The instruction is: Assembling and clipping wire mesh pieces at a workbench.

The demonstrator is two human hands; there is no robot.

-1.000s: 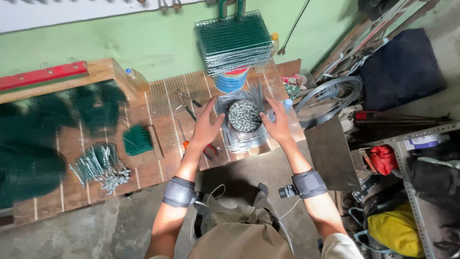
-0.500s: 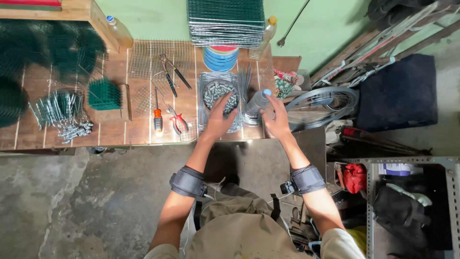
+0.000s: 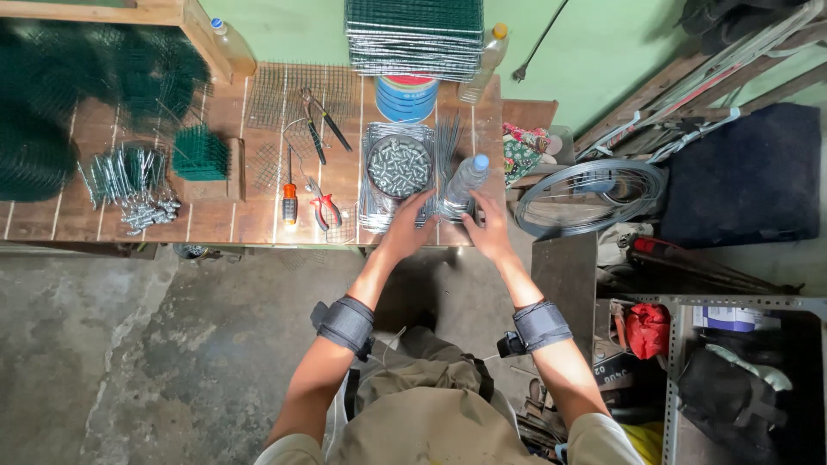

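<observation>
Pale green painted wall (image 3: 594,43) out back, stained grey concrete floor (image 3: 146,362) below, slatted wooden workbench (image 3: 258,215) between them, grey metal shelf frame (image 3: 680,362) off right, soft daylight everywhere.

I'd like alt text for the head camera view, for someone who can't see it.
Seen from above, a person's left hand and right hand hold a clear plastic bottle lying on a wooden workbench, beside a round tin of metal bits.

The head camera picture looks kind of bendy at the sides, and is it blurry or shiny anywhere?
Head view: soft, even daylight, no hard shadows; the wide lens bows the wooden slatted workbench edge and leans the sides outward. Head view: the hands, left and right, look sharp, no motion blur. Head view: small glints on the round tin of silver metal pieces and the clear plastic bottle with a blue cap.
</observation>
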